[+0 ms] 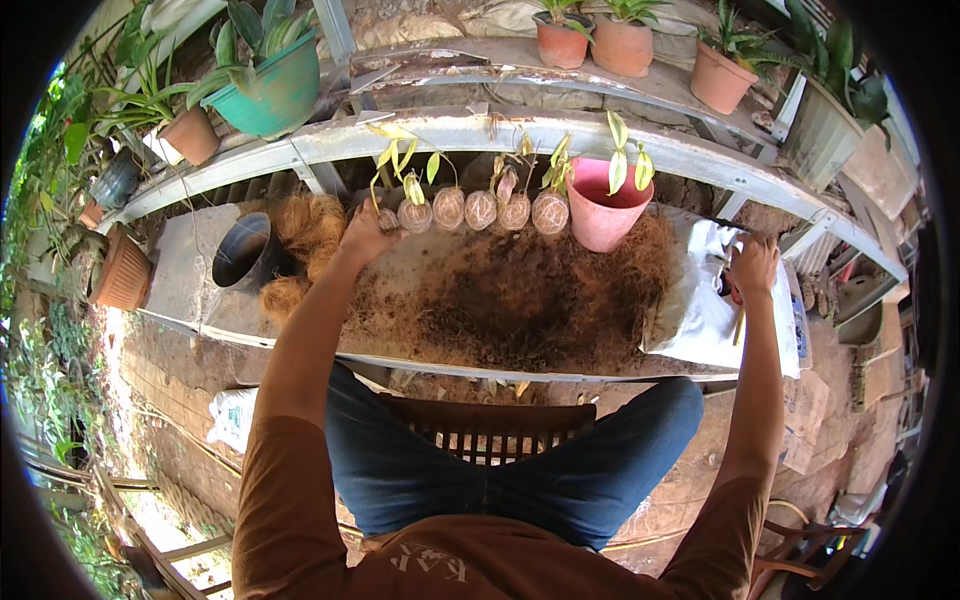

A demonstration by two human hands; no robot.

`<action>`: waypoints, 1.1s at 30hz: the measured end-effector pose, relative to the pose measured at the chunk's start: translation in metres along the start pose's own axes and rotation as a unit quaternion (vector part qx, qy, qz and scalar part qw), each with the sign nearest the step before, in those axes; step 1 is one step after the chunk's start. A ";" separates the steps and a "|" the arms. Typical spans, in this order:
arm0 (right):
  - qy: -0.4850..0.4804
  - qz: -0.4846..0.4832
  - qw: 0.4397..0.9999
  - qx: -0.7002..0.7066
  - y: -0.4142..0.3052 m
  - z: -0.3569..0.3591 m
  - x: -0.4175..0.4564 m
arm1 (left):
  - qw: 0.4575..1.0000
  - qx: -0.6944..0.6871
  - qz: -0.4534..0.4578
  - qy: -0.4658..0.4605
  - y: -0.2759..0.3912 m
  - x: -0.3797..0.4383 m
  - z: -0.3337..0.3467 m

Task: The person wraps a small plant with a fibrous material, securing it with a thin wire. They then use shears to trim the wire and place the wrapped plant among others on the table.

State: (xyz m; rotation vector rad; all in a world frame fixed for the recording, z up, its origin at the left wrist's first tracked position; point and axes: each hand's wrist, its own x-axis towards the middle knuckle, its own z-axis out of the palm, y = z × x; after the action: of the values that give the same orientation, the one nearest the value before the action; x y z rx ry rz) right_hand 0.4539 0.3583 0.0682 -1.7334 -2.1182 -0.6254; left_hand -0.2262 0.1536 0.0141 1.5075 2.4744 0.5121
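Note:
My left hand [365,238] is at the left end of a row of several string-wrapped balls with leafy stems. Its thumb and fingers close around the leftmost small ball [387,220], which they partly cover. Beside it sits another wrapped ball [415,216] with pale yellow-green leaves. Over on the right, my right hand [754,264] is on a white plastic sack [694,315], fingers bent downward. A tool with red and black handles [727,288] lies just beside that hand; whether the fingers hold anything is hidden.
Brown coconut fibre [304,221] is heaped by a black pot [241,255]. Dark soil [517,307] covers the table's middle. A pink pot [609,217] ends the row of balls. A metal shelf rail [480,139] runs behind, with potted plants beyond.

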 end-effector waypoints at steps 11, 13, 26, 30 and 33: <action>0.062 -0.189 0.913 0.355 -0.158 -0.113 -0.031 | 0.999 0.033 0.015 0.016 -0.024 0.003 -0.001; 0.033 -0.198 0.888 0.414 -0.181 -0.110 -0.041 | 0.999 0.042 0.005 0.023 -0.018 0.002 -0.001; 0.020 -0.030 0.839 0.543 -0.231 -0.028 -0.112 | 0.998 -0.030 -0.016 0.044 -0.015 0.000 0.010; 0.012 -0.022 0.841 0.540 -0.232 -0.022 -0.114 | 0.998 -0.029 0.043 0.029 -0.020 0.000 0.004; 0.013 -0.037 0.841 0.539 -0.233 -0.026 -0.112 | 0.999 -0.025 0.026 -0.020 -0.010 0.000 -0.003</action>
State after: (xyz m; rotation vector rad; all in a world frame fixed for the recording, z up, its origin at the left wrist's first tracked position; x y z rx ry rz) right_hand 0.2482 0.2133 0.0034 -0.9615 -1.8738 0.4967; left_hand -0.2356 0.1487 0.0125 1.5515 2.3791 0.5433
